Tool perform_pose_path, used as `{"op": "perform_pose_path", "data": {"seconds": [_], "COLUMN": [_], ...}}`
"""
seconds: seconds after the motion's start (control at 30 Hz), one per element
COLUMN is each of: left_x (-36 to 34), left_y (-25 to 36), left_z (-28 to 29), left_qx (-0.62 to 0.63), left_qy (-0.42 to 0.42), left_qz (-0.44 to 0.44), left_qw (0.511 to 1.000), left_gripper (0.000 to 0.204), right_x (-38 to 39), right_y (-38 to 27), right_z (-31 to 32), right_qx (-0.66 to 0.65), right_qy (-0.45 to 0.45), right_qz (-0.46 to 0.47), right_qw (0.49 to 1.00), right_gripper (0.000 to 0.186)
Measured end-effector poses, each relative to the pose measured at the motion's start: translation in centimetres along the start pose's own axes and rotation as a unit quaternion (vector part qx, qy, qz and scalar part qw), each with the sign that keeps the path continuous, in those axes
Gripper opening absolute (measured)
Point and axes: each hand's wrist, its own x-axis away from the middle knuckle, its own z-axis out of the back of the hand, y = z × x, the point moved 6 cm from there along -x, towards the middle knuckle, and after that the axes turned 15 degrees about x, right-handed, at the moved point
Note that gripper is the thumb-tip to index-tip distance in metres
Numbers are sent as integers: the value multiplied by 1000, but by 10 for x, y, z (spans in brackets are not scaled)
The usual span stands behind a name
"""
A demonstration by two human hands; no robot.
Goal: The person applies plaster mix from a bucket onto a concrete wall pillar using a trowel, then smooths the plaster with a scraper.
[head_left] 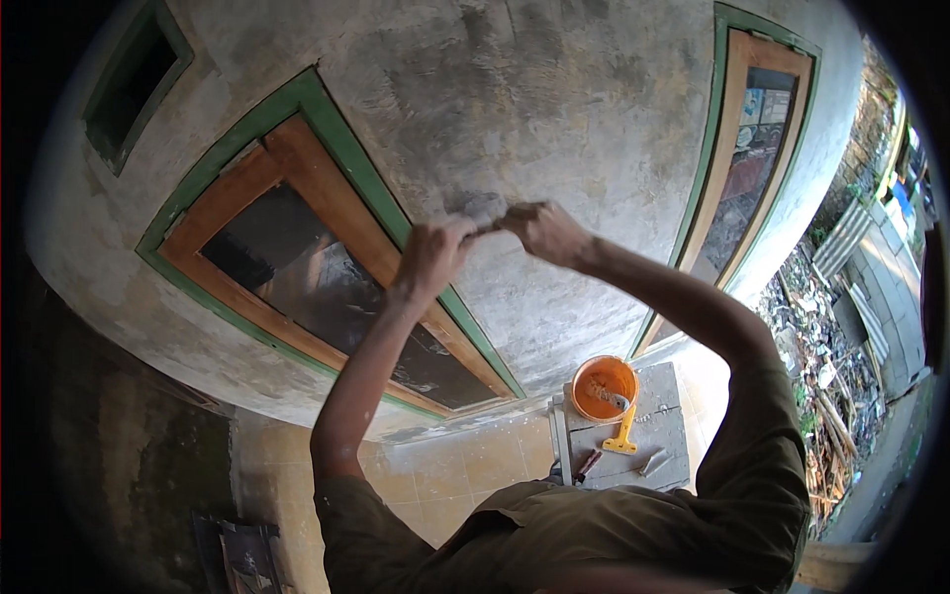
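Note:
Both my arms reach up to a patchy grey plastered wall (574, 129). My left hand (433, 262) is closed, its fingers drawn together beside the green door frame. To its right, my right hand (549, 234) is closed as well, knuckles up. Between and just above the two hands shows a flat grey tool (479, 210), blurred and close to the wall's colour. Both hands seem to grip it, but its handle and exact kind are hidden by the fingers.
Below stands a grey work surface (658, 396) with an orange bucket (604, 371), a yellow scraper (621, 436), a dark red-handled tool (589, 463) and a small blade (654, 461). Glazed wooden windows (282, 158) (737, 129) flank the wall. Rubble (807, 337) lies outside, right.

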Motion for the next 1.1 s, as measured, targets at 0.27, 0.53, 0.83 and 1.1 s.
{"op": "perform_pose_path", "data": {"seconds": [0.27,0.53,0.83,1.1], "left_x": [-161,-194,-101,3], "left_y": [21,88,26,-6], "left_z": [109,155,16,-101], "left_qx": [-63,-196,-220,-103], "left_qy": [182,249,118,-33], "left_qz": [-104,-289,-233,-98], "left_qw": [976,903,940,989], "left_gripper": [20,12,7,7], "right_x": [-120,-132,-37,80], "right_y": [111,129,85,24], "right_z": [138,220,68,-34], "right_qx": [193,135,296,238], "right_qy": [215,335,258,-3], "right_qz": [0,27,35,32], "right_qw": [957,932,919,971], "right_gripper": [29,43,27,40]}}
